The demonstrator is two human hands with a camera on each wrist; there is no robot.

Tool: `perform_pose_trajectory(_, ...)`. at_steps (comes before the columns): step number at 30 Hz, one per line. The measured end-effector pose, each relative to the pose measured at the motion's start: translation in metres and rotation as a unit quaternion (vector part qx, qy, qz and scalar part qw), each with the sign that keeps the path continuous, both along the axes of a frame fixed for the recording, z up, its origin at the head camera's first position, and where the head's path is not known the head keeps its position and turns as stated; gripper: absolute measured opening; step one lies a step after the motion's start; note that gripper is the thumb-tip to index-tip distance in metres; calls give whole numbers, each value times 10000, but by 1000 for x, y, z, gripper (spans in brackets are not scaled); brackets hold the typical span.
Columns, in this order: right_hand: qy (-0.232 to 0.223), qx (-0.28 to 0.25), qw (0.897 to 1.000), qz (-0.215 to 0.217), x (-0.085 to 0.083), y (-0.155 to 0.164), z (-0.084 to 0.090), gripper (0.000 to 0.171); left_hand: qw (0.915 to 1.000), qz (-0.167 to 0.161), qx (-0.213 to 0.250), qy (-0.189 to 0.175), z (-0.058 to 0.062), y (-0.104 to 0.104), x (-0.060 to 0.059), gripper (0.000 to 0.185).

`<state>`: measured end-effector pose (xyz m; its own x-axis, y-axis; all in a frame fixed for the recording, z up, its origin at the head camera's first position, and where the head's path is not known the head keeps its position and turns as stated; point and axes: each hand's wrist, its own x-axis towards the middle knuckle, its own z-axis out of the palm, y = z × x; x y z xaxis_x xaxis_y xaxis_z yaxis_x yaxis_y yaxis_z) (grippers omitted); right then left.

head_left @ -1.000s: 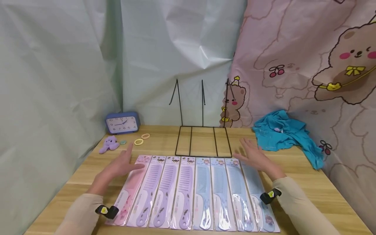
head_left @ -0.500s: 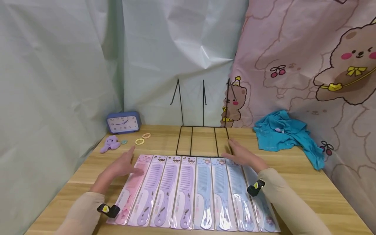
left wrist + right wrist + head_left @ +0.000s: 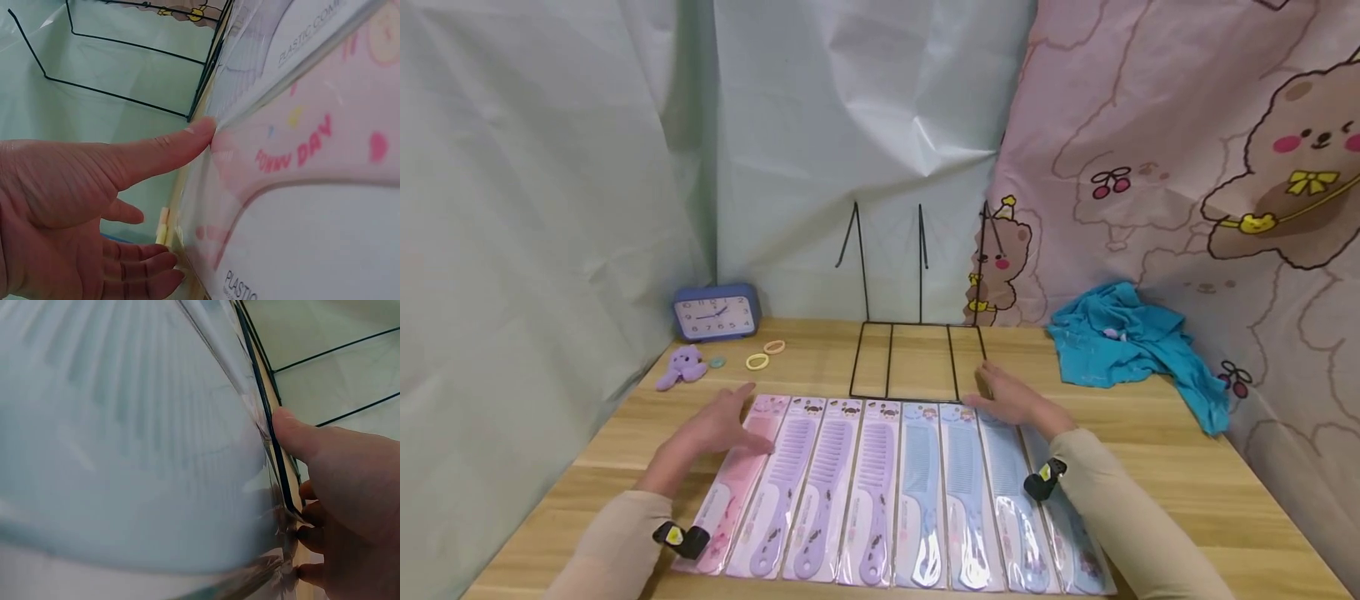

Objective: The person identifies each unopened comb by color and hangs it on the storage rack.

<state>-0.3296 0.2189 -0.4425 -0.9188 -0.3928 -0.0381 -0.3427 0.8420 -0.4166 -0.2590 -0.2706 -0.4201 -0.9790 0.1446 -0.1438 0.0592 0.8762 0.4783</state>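
Packaged combs (image 3: pixel 880 492) (on the table (image 3: pixel 1195 475)) touched by left hand (image 3: pixel 718 425) and right hand (image 3: pixel 1015 404)

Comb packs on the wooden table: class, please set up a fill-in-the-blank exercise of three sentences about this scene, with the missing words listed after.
1. The left hand touches the comb pack coloured ____.
2. Behind the row of packs stands a black ____ rack.
3. The clock by the wall has a ____ case.

Missing words: pink; wire; blue
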Motion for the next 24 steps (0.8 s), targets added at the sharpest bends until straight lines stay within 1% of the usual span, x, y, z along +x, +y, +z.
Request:
perform_pose_trajectory(4,-83,25,9999,-69,0,-2,-3,80,10000,-4,-11,-30,0,2,3,125)
perform_pose_trajectory(11,-205,15,9997,-147,-2,-4,-1,80,10000,-19,38,10,3,3,3,118)
perform_pose_trajectory(15,-320,-7,9992,-227,-2,-6,1,81,9997,-156,145,111,3,0,2,115)
perform_pose_trajectory(17,-360,16,9990,-250,-2,-6,1,81,9992,-292,186,189,3,-3,1,108)
perform_pose_trajectory(20,-407,37,9988,-279,-1,-6,2,82,9982,-423,352,231,5,-10,-1,90)
perform_pose_trajectory(22,-394,25,9988,-280,-1,-6,2,82,9968,-497,551,294,11,-16,-2,80)
perform_pose_trajectory(24,-357,6,9990,-261,-2,-5,3,82,9940,-576,822,428,21,-22,-1,75)
